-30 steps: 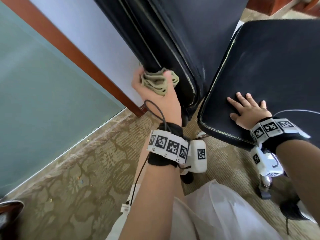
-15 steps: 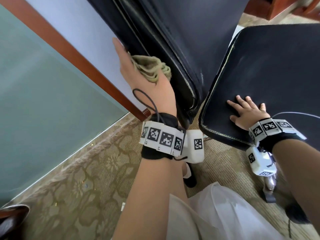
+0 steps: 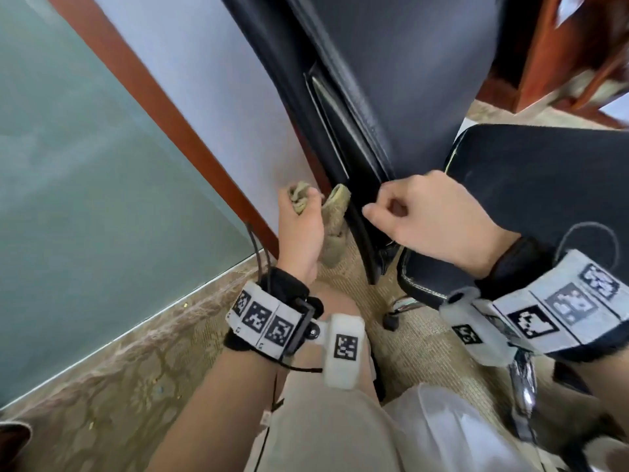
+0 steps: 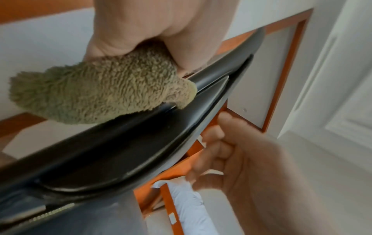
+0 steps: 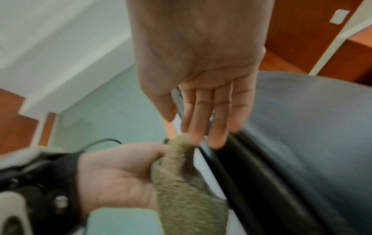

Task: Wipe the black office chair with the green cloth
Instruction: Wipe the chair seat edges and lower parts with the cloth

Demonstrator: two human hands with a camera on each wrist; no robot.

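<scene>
The black office chair shows its back (image 3: 408, 80) and its seat (image 3: 544, 199). My left hand (image 3: 299, 226) grips the bunched green cloth (image 3: 335, 216) against the lower left edge of the chair back. In the left wrist view the cloth (image 4: 100, 93) lies on the black edge trim (image 4: 141, 143) below the left hand (image 4: 157, 31). My right hand (image 3: 432, 216) hovers at the same edge, just right of the cloth, holding nothing. In the right wrist view its fingers (image 5: 211, 119) point down at the trim, near the cloth (image 5: 187, 190) and the left hand (image 5: 116, 174).
A pale wall with a brown wooden strip (image 3: 163, 107) and a green glass panel (image 3: 68, 165) stand close on the left. Patterned carpet (image 3: 119, 386) lies below. The chair's chrome base (image 3: 524, 386) is under the seat. Wooden furniture (image 3: 561, 63) stands at the top right.
My left hand slid the cloth down the chair back's edge to its lower end. My right hand left the seat and moved left to that edge.
</scene>
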